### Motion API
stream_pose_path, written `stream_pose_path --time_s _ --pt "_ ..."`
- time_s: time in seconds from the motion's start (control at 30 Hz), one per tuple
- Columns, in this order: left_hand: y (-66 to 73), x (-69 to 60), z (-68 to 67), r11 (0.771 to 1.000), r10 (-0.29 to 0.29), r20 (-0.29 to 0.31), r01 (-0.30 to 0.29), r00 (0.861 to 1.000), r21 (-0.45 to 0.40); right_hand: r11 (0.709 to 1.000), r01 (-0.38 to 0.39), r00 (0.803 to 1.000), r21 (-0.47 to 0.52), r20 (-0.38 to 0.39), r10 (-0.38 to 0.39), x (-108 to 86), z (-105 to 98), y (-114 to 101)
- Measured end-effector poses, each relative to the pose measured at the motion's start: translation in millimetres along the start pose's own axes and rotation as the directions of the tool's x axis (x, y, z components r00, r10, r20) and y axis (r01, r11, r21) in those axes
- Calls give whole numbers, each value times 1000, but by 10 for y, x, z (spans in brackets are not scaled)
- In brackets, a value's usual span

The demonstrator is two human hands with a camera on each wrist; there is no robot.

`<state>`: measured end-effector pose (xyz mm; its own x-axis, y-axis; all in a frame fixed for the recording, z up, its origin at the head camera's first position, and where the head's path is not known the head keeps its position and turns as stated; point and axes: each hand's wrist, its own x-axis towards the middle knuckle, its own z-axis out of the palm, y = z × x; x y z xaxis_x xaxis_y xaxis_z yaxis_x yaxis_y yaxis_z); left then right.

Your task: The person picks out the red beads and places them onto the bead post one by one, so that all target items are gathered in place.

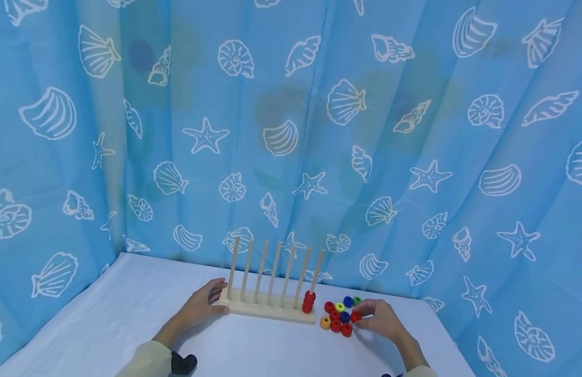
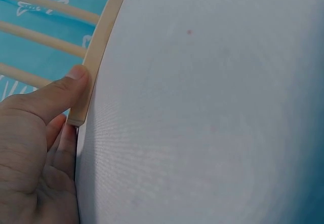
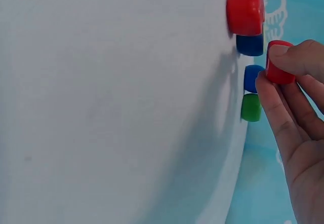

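A wooden peg rack (image 1: 267,310) with several upright pegs stands on the table. Red beads (image 1: 308,302) are stacked on its rightmost peg. My left hand (image 1: 201,305) grips the left end of the base; in the left wrist view the thumb (image 2: 76,77) presses one face while fingers sit behind. Over the loose beads at the right, my right hand (image 1: 381,317) pinches a red bead (image 3: 281,64) between thumb and fingers, raised off the cloth. Below it in the right wrist view are a blue bead (image 3: 252,78) and a green bead (image 3: 251,107).
Loose red, blue, yellow, green and orange beads lie close together right of the rack, among them a yellow bead (image 1: 339,307) and an orange bead (image 1: 325,322). A white cloth (image 1: 272,348) covers the table. Behind hangs a blue curtain (image 1: 291,173) with shell prints.
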<state>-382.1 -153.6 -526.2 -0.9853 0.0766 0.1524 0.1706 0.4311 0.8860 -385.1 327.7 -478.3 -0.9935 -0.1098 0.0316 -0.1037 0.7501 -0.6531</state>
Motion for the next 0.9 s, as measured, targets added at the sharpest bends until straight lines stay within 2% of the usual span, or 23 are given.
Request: stream_pose_path --time_s 0.23,0.43,0.63,0.73,0.9 --pt "-8 5 -6 1000 -13 16 13 1000 -26 998 47 996 51 -73 -43 1 -16 -145" --pt "-6 13 -17 1000 2 16 -2 1000 -29 987 99 986 124 -144 -80 25 -33 -312" --pt "-18 1 -12 1000 6 11 -6 1000 -8 975 166 972 149 -191 -136 15 -86 -538" --pt "-32 9 -9 1000 7 8 -7 1000 -6 963 236 948 126 -249 -200 22 -121 -675" --pt "-54 19 -1 1000 15 6 -15 1000 -8 927 370 874 63 -363 -324 43 -156 -927"
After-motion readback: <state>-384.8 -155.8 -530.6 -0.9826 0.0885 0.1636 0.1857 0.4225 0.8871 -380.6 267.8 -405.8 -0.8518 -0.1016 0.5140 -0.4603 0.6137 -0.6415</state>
